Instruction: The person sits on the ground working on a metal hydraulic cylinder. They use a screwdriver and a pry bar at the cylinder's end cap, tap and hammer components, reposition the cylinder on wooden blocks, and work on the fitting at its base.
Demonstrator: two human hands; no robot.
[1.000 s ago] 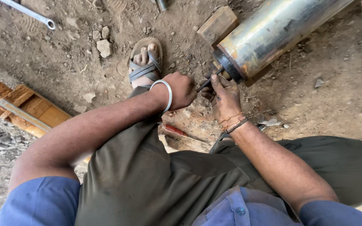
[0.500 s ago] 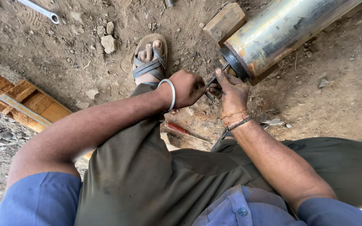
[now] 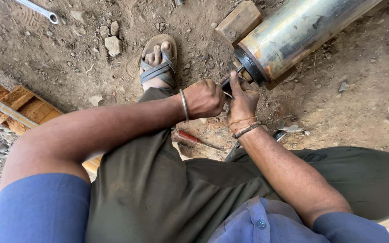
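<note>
While the person squats over bare dirt ground [image 3: 68, 67], the work in hand looks like loosening or prying something at the end face of a big metal cylinder [image 3: 302, 31]. Far left, by the ground's left edge, lie rust-orange wooden pieces [image 3: 19, 105], and a wrench [image 3: 37, 10] rests near the top left corner. Moving right, a sandalled foot [image 3: 157, 63] is planted among small stones. The left hand [image 3: 205, 99] is closed into a fist around the handle of a slim tool [image 3: 226, 83], whose dark shaft runs up to the cylinder's black end ring [image 3: 248, 67]. Just beside it, touching, the right hand [image 3: 243, 100] is curled over the same tool nearer the tip, its fingers bent and pressing toward the ring. A red-handled screwdriver [image 3: 187, 136] lies on the ground below the wrists. The cylinder itself rests on a wooden block [image 3: 239, 20] toward the top right. What the tip engages is hidden, so the next move, I judge, calls for steady two-handed pressure without slipping.
</note>
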